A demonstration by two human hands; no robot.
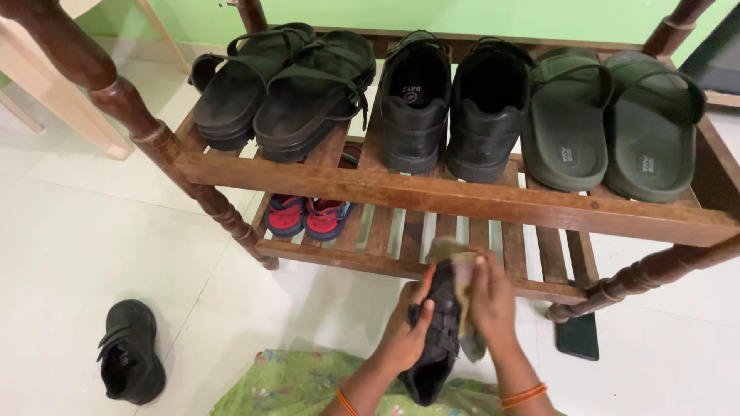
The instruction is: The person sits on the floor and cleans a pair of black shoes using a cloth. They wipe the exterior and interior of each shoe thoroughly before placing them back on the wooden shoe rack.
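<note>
My left hand (402,333) grips a small black shoe (438,333) held upright in front of the wooden shoe rack (432,199). My right hand (492,302) presses a brownish cloth (461,271) against the shoe's upper part. Both hands sit low in the middle of the view, just in front of the rack's lower shelf. The matching black shoe (129,351) lies on the white floor at the lower left, apart from my hands.
On the top shelf stand black sandals (284,83), black shoes (451,104) and dark green slides (613,122). Small red and blue sandals (307,216) rest on the lower shelf. A dark phone (577,337) lies on the floor by the rack's right leg. Green patterned fabric (301,385) covers my lap.
</note>
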